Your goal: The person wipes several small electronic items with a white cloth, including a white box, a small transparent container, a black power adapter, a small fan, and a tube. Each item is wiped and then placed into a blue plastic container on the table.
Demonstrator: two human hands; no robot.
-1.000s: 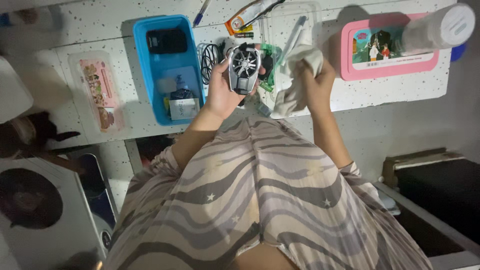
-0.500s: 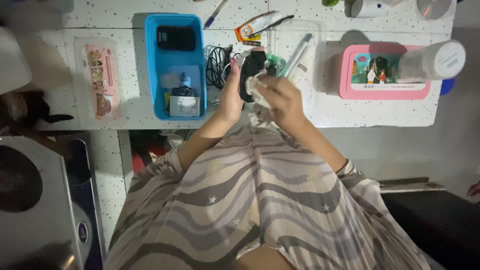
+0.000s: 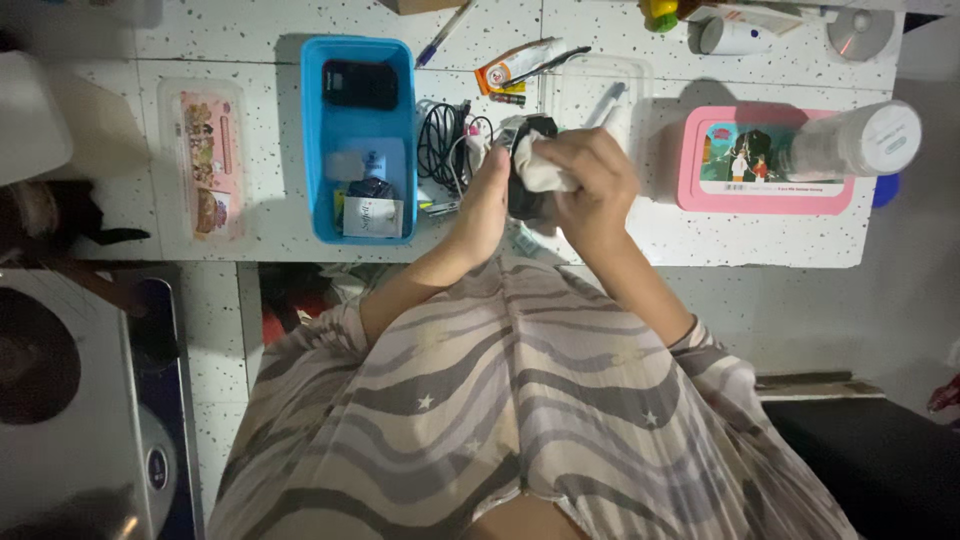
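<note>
Pale cloth (image 3: 545, 172) is bunched in the right hand (image 3: 592, 185), fingers curled over it, pressing it against the small dark device (image 3: 523, 190). Left hand (image 3: 487, 200) stands edge-up, palm against the device's left side, fingers closed around it. Both forearms converge above the near edge of the speckled white desk (image 3: 250, 230), between the blue bin (image 3: 355, 125) and the pink box (image 3: 765, 150).

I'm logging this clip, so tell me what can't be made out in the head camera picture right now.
- Small dark gadget: mostly covered by both hands and the cloth; its face is hidden.
- Left hand: palm turned away, grip unseen.
- Right hand: fingertips buried in the cloth.
- Blue bin: contents dim and too small to identify.
- Disc: cut by the top edge.
</note>
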